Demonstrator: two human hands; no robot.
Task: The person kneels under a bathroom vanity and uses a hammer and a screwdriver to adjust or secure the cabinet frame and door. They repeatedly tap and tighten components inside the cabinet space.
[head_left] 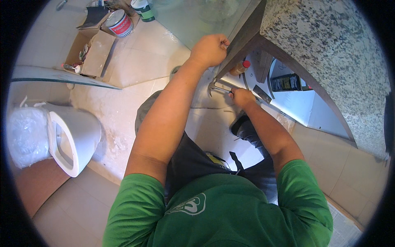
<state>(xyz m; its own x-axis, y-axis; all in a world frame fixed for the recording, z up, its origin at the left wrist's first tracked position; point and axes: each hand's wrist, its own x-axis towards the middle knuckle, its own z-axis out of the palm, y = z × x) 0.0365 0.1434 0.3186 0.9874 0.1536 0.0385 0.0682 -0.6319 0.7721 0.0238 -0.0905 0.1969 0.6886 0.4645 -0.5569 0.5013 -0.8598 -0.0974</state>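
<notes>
Right hand (243,98) grasps claw hammer (212,87); left hand (209,50) curls by cabinet panel (243,38) (holding anything? can't tell): best tap squarely.

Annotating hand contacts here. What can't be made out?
All in the head view:
Left hand: whether it pinches anything small; its own curled grip hides that.
Hammer: part of the handle, covered by the right hand.
Cabinet: part of the interior, hidden under the granite countertop.
Cardboard box: exact contents, too small to tell.
White-and-green tub: top, cut off by the upper edge.
</notes>
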